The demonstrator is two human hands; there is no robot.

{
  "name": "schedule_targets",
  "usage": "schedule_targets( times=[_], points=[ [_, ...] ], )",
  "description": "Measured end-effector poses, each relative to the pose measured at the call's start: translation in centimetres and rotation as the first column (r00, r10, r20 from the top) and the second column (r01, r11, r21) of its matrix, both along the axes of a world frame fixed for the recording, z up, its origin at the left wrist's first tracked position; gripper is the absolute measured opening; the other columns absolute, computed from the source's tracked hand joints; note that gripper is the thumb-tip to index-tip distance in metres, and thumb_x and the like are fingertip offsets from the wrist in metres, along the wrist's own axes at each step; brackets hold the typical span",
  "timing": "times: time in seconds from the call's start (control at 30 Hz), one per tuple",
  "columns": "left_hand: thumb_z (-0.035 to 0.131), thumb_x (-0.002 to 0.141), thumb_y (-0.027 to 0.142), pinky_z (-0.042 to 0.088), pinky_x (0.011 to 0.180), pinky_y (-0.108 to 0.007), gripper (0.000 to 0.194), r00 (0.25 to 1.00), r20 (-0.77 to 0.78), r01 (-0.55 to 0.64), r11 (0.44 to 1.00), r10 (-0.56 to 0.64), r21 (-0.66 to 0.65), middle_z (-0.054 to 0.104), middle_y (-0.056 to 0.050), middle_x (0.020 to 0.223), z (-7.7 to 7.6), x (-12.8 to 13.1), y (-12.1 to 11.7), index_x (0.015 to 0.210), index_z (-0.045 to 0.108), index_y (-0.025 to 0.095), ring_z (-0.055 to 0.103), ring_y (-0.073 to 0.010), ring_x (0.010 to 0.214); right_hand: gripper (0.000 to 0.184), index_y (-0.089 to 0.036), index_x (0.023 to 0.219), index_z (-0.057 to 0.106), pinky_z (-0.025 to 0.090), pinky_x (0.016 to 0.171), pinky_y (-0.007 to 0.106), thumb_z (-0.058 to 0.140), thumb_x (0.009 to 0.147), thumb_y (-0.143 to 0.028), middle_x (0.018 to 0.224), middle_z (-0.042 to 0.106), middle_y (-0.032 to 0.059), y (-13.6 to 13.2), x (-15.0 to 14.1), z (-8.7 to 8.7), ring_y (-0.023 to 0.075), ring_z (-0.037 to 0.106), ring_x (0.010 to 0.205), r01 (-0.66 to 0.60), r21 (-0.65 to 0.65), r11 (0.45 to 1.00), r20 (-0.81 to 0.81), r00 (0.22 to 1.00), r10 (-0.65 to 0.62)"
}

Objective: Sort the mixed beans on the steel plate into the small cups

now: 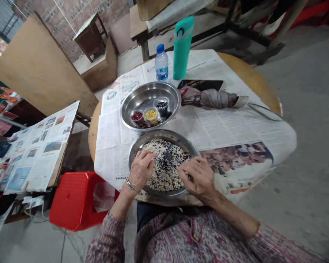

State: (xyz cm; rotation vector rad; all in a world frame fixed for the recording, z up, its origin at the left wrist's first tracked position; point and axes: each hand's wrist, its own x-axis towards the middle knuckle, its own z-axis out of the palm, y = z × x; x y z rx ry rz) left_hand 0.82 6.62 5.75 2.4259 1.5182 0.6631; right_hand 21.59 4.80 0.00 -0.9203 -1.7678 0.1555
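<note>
A round metal tray point(191, 143) in front of me holds a spread of mixed grains and beans point(164, 171), white, black, yellow and dark red. Over its left side is my left hand point(142, 168), fingers closed in a pinch; whatever they hold is too small to make out. My right hand point(197, 177) is curled at the tray's right side, its fingers closed and their contents hidden. Beyond the tray, a metal basin point(137, 95) contains a cup of red beans point(137, 117), a cup of yellow beans point(151, 117) and a cup of black beans point(162, 106).
Newspaper point(208, 128) covers the round table. At its back stand a water bottle point(161, 64) and a teal flask point(183, 49). A phone point(205, 85) and a folded umbrella point(211, 98) lie right of the basin. To the left is a red stool point(71, 201).
</note>
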Motion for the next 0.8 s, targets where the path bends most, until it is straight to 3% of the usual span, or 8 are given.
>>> schedule_targets(
  times=[0.17,0.4,0.5,0.63,0.8],
  points=[
    [0.069,0.086,0.033,0.047,0.106,-0.047,0.041,0.974,-0.215,-0.096,0.990,0.073,-0.098,0.051,-0.009,0.136,0.6,-0.1,-3.8,0.123,0.056,0.024,0.049,-0.0272,0.126,0.015,-0.023,0.082,0.055,0.043,0.079,0.035,0.060,0.084,-0.009,0.069,0.065,-0.0017,0.0,0.1,-0.3,0.0143,0.058,0.066,0.022,0.002,1.000,0.021,1.000,-0.022],
    [0.076,0.077,0.047,0.055,0.094,-0.043,0.061,0.913,-0.364,-0.282,0.928,0.182,-0.245,0.050,-0.010,0.131,0.9,1.5,-5.6,0.128,0.051,0.025,0.053,-0.0301,0.119,0.014,-0.023,0.080,0.055,0.042,0.080,0.035,0.059,0.085,-0.010,0.069,0.065,-0.0020,0.0,0.2,-0.7,0.0143,0.058,0.066,0.029,-0.015,0.999,0.011,1.000,-0.029],
    [0.077,0.077,0.042,0.055,0.093,-0.039,0.060,0.929,-0.331,-0.273,0.908,0.163,-0.318,0.052,-0.008,0.123,0.6,2.1,-5.7,0.128,0.050,0.026,0.058,-0.0253,0.111,0.013,-0.022,0.080,0.055,0.042,0.079,0.035,0.059,0.085,-0.010,0.068,0.064,-0.0020,0.1,0.1,-0.7,0.0141,0.058,0.064,0.026,0.005,1.000,-0.001,1.000,-0.026],
    [0.070,0.083,0.026,0.054,0.093,-0.032,0.042,0.966,-0.227,-0.206,0.900,0.124,-0.384,0.054,-0.003,0.114,-0.3,3.5,-4.9,0.122,0.054,0.027,0.062,-0.0189,0.101,0.013,-0.022,0.081,0.056,0.042,0.080,0.035,0.060,0.085,-0.010,0.069,0.065,-0.0020,0.2,0.1,-0.7,0.0144,0.058,0.065,0.020,0.016,1.000,-0.005,1.000,-0.020],
    [0.054,0.088,0.010,0.052,0.095,-0.029,0.028,0.992,-0.106,-0.096,0.945,0.066,-0.313,0.059,-0.004,0.107,-1.3,5.5,-1.2,0.112,0.060,0.023,0.061,-0.0172,0.100,0.012,-0.023,0.080,0.057,0.042,0.080,0.035,0.057,0.086,-0.011,0.071,0.067,-0.0018,0.2,0.1,-0.8,0.0144,0.059,0.066,0.020,-0.009,1.000,-0.024,0.999,-0.020]
  ],
)
